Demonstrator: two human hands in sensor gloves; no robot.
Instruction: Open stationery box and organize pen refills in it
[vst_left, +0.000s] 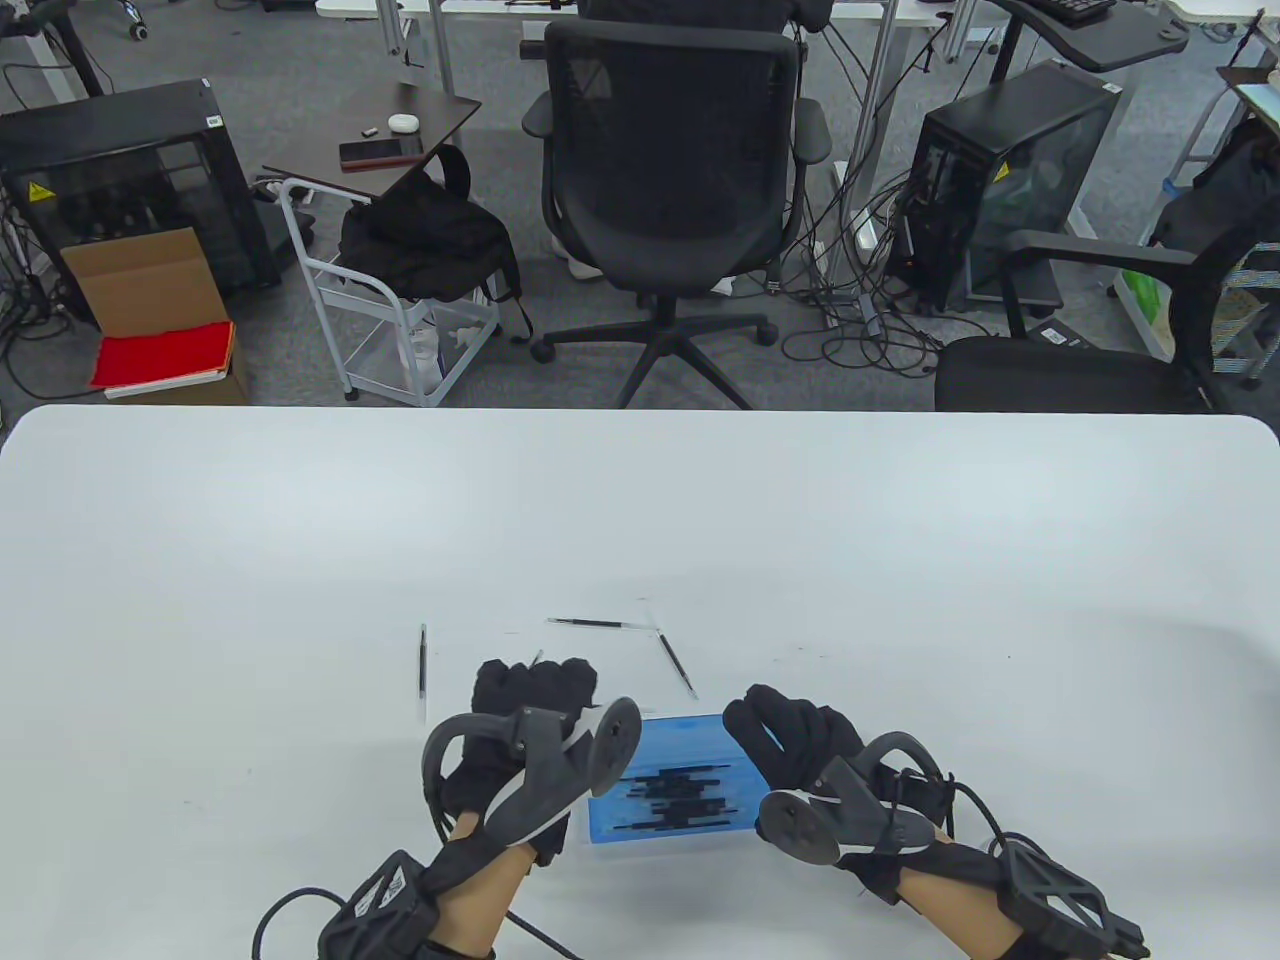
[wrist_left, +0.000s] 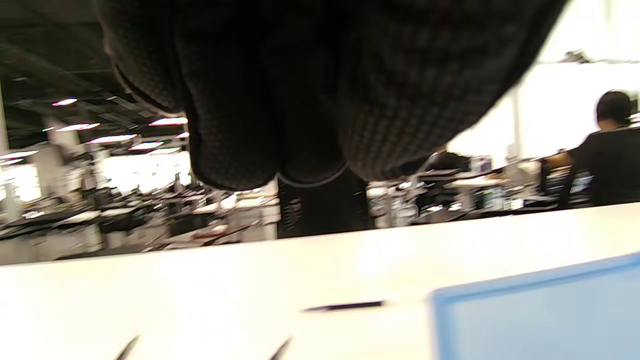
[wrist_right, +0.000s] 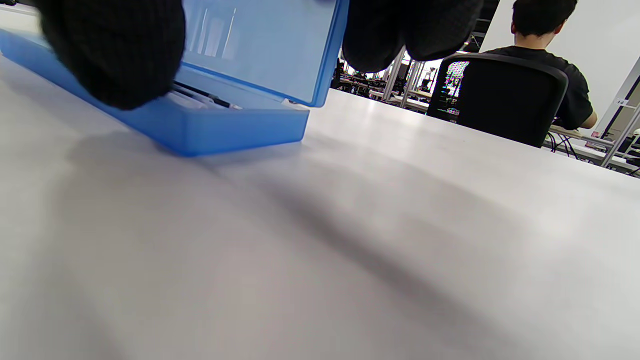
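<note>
Three refills (vst_left: 620, 624) loose on surface beyond box (vst_left: 670, 790), nearest left hand (vst_left: 535, 700), fingers curled, grip unclear; right hand (vst_left: 790, 735) pinches lid (wrist_right: 260, 45).

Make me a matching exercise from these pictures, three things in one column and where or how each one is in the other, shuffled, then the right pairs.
1. stationery box
2. loose refill
3. right hand

A. alone on the white table, beyond the left hand
B. at the box's right end, lifting the lid
C. blue, partly open, refills inside

Pairs: 1-C, 2-A, 3-B
</note>
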